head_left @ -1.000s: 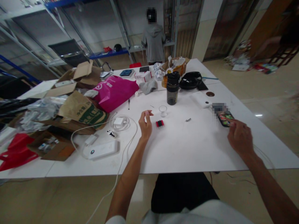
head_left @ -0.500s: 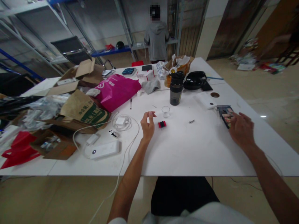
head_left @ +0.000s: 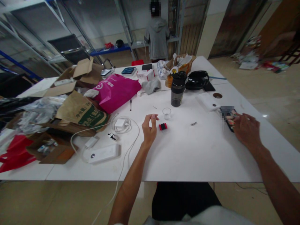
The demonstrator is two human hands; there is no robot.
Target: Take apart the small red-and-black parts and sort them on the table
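Observation:
My left hand [head_left: 149, 129] rests above the white table with its fingers curled together and the thumb on top. Nothing shows in it. Just right of it lies a small item with red ends and black middle rolls [head_left: 163, 126]. Behind that stands a small clear cup [head_left: 167, 113]. At the right, my right hand [head_left: 247, 129] lies over the right edge of a phone [head_left: 231, 120] with a lit screen, fingers loosely extended and not wrapped round it. The phone lies on the table. A small metal piece [head_left: 193, 123] sits between my hands.
A dark bottle [head_left: 177, 90] stands mid-table, near a white power bank [head_left: 207, 101]. On the left are a magenta bag [head_left: 117, 92], cartons [head_left: 52, 153], a charger with coiled cable [head_left: 120, 123] and another power bank [head_left: 104, 153]. A person [head_left: 156, 37] stands beyond the table.
The view has shifted slightly. My right hand has moved a little right over the phone, its fingers slightly changed in pose. My left hand keeps nearly the same pose.

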